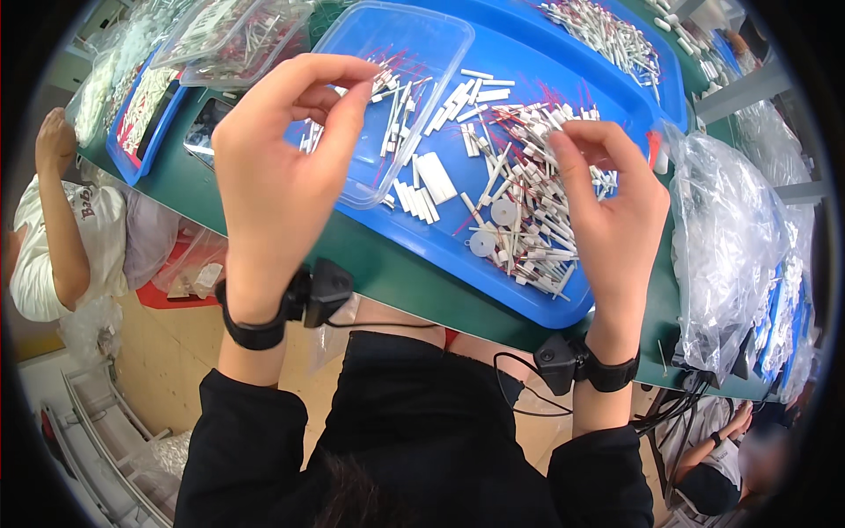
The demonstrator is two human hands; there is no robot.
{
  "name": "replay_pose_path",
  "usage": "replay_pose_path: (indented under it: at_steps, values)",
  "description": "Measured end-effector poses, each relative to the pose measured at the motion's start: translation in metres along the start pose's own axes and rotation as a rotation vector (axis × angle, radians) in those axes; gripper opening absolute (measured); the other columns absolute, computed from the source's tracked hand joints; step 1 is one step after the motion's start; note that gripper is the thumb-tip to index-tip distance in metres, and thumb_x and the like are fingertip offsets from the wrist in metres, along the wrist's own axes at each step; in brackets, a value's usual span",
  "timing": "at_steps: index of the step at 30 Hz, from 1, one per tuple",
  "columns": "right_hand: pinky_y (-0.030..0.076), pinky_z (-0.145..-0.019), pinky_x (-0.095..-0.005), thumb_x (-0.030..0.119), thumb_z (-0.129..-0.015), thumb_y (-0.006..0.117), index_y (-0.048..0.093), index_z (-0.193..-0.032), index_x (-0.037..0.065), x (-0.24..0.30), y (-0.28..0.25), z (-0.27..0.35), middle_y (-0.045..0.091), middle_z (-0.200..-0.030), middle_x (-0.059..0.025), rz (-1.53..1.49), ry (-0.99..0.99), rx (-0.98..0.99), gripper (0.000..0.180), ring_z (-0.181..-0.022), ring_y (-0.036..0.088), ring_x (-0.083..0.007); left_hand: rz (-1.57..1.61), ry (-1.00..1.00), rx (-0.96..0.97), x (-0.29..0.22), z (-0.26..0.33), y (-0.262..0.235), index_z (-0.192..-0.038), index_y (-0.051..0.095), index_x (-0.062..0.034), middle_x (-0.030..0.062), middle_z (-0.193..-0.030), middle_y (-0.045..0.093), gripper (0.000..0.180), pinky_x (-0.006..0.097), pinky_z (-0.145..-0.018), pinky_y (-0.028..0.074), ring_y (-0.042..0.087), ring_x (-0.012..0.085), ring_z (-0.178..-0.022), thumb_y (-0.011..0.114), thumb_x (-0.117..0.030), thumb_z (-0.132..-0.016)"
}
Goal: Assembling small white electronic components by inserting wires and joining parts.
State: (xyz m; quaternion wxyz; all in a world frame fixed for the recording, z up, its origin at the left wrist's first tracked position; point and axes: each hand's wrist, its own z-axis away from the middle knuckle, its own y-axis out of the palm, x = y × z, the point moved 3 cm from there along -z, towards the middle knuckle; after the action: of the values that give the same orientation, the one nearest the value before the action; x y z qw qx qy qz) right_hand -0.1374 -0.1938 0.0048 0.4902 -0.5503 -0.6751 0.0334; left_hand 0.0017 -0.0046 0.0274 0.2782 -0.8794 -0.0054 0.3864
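My left hand [286, 154] hovers over a clear plastic tub [348, 180] with its thumb and index fingertips drawn close together. Whatever sits between those fingertips is too small to make out. Inside the tub lie thin white rods with red wires [400, 114]. Over the right part of a blue tray [405, 224], my right hand [616, 198] is bent in a pinch. Its fingertips meet at a heap of small white tubes with red wires [537, 189], and I cannot tell what they hold. Two translucent round discs [503, 211] and a white block [436, 178] lie beside the heap.
Another blue tray [673, 79] of white parts stands farther back. At left are a stacked clear container [233, 44], a phone-like dark device [207, 128] and a blue bin [141, 150]. A plastic bag [726, 238] bulges at right. Other people [75, 229] sit nearby.
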Motion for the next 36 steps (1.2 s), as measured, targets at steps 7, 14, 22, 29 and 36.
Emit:
replay_pose_path:
  at_steps: [7,14,22,29,36]
  values:
    - [0.047,-0.077,-0.0393,0.011,-0.076,0.074,0.065,-0.096,0.004,0.008,0.025,0.01,0.062,-0.093,-0.0094,0.026,-0.3,0.212,0.023,-0.087,0.058,-0.0301,-0.321,-0.126,0.423,0.029,-0.01,0.023,-0.095,0.069,0.0026,0.0136,-0.076,0.069,0.019,0.03,-0.062,0.051,0.065,0.0199,-0.064,0.069,-0.01,-0.08]
    - [0.043,-0.081,-0.0368,0.01,-0.073,0.076,0.066,-0.084,0.005,0.022,0.04,0.023,0.06,-0.083,-0.0051,0.225,-0.376,0.418,0.016,-0.087,0.056,-0.0249,-0.332,-0.237,0.567,0.044,-0.014,0.027,-0.087,0.068,0.0063,0.0152,-0.071,0.068,0.016,0.031,-0.064,0.053,0.068,0.022,-0.066,0.068,-0.005,-0.077]
    - [0.042,-0.085,-0.0358,0.005,-0.075,0.072,0.067,-0.086,0.006,0.019,0.038,0.022,0.063,-0.087,-0.0039,0.219,-0.328,0.409,0.012,-0.091,0.056,-0.025,-0.316,-0.268,0.496,0.038,-0.013,0.027,-0.085,0.065,0.0053,0.0117,-0.075,0.069,0.015,0.028,-0.066,0.052,0.067,0.0172,-0.07,0.069,-0.008,-0.078]
    - [0.048,-0.063,-0.0255,0.0,-0.086,0.068,0.066,-0.093,0.002,0.014,0.024,0.008,0.07,-0.086,-0.0062,-0.23,-0.202,0.195,0.008,-0.075,0.066,-0.0126,-0.191,-0.055,0.131,0.02,-0.014,0.013,-0.092,0.07,0.0014,0.0154,-0.081,0.07,0.011,0.029,-0.068,0.054,0.07,0.0243,-0.071,0.068,-0.003,-0.082]
    - [0.05,-0.054,-0.0241,0.001,-0.086,0.069,0.061,-0.104,0.006,0.02,0.017,0.006,0.069,-0.084,-0.0053,-0.445,0.04,0.164,0.021,-0.068,0.068,-0.0133,-0.201,-0.071,0.013,0.015,-0.008,0.004,-0.092,0.074,-0.0027,0.0121,-0.083,0.072,0.012,0.029,-0.065,0.054,0.07,0.0222,-0.07,0.07,-0.003,-0.081]
